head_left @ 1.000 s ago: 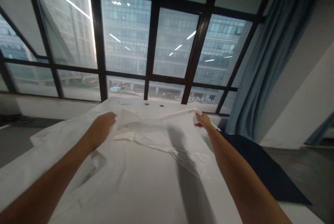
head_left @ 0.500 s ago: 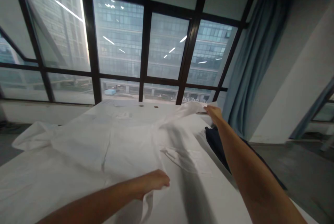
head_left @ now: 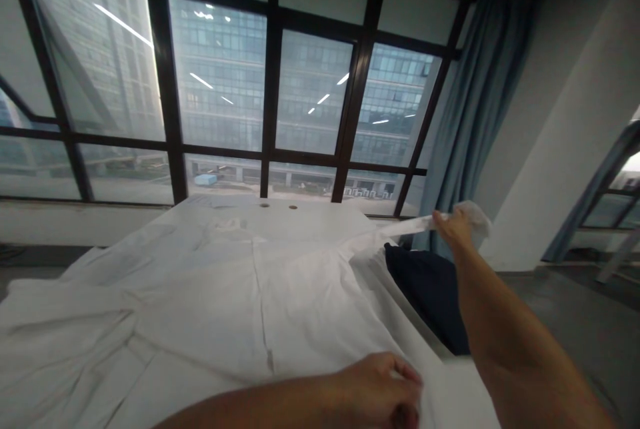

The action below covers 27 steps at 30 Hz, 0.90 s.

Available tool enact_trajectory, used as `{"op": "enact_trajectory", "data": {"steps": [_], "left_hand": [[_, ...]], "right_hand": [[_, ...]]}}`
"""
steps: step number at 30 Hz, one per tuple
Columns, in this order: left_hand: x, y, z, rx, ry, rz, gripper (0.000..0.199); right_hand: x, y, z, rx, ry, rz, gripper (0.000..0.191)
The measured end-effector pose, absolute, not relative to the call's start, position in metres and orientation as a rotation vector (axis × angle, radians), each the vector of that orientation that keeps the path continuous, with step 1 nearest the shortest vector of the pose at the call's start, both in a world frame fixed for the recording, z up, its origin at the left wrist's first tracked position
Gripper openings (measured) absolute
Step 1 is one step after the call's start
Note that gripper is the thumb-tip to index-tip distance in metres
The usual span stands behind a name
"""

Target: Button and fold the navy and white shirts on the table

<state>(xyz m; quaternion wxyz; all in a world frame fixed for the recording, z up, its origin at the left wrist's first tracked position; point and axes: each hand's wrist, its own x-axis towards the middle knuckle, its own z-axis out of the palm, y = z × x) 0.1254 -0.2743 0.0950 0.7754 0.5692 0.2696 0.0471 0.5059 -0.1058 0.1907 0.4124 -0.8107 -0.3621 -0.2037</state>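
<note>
A long white coat (head_left: 305, 296) lies spread over the table, with a seam running down its middle and creases toward the left. At the right, my right hand (head_left: 456, 226) is closed around one of its sleeves, which stretches taut above the table and bunches beyond my fingers. My left hand (head_left: 383, 386) is low in the view, its fingers curled at the coat's near right edge; the fabric between them is mostly hidden.
The white table (head_left: 330, 217) reaches toward a large dark-framed window (head_left: 345, 116), with two round holes near its far edge. A dark navy cloth (head_left: 425, 286) lies along the right side. A blue-grey curtain (head_left: 467, 122) hangs beside a white pillar (head_left: 550, 149).
My right hand has moved right, drawing the sleeve outward. My left hand has shifted right and nearer. The coat's right part now spreads flatter over the bare tabletop.
</note>
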Motion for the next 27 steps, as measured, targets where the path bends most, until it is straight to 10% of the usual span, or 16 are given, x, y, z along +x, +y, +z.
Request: {"op": "enact_trajectory", "data": {"steps": [7, 15, 27], "left_hand": [[-0.02, -0.217, 0.112, 2.032, 1.146, 0.38, 0.023], [-0.13, -0.231, 0.092, 2.231, 1.138, 0.186, 0.027], [-0.143, -0.328, 0.034, 2.717, 0.801, 0.02, 0.021]], "right_hand": [[0.435, -0.139, 0.128, -2.399, -1.003, -0.346, 0.059], [0.257, -0.169, 0.073, -1.552, -2.264, 0.253, 0.027], [0.22, -0.234, 0.03, -1.607, -2.508, 0.179, 0.055]]}}
